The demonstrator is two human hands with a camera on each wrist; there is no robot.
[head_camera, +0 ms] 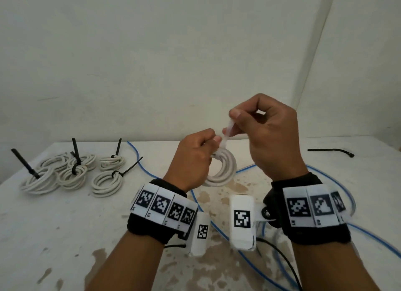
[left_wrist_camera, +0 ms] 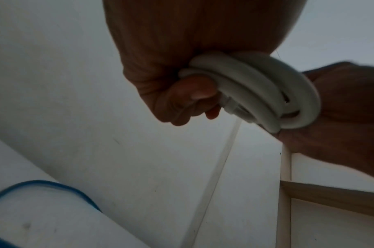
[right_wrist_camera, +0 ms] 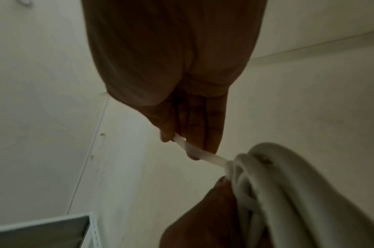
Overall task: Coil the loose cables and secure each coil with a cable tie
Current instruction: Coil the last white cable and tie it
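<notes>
- Fingers (head_camera: 213, 139) of the left hand (head_camera: 191, 160) are curled round one side of the coil (head_camera: 223, 171), held above the table (head_camera: 65, 225); the left-wrist view shows them wrapped through its loops.
- Right hand (head_camera: 269, 136), just above and right of the coil, pinches the white tie (head_camera: 227, 132) between thumb and forefinger; the right-wrist view shows the strap running taut from those fingertips down to the coil.
- Table under the coil is white, with brown stains below the wrists.
- Blue cable (head_camera: 138, 160) lies loose on the table, passing behind, below and to the right of the coil.
- Five tied coils (head_camera: 71, 173) lie in a group well left of the held coil, each bound with a black tie whose tail sticks out.
- Black tie (head_camera: 332, 151) lies alone on the table, well right of the coil, near the far edge.
- White tie is wrapped round the coil's top edge, beside the left fingertips.
</notes>
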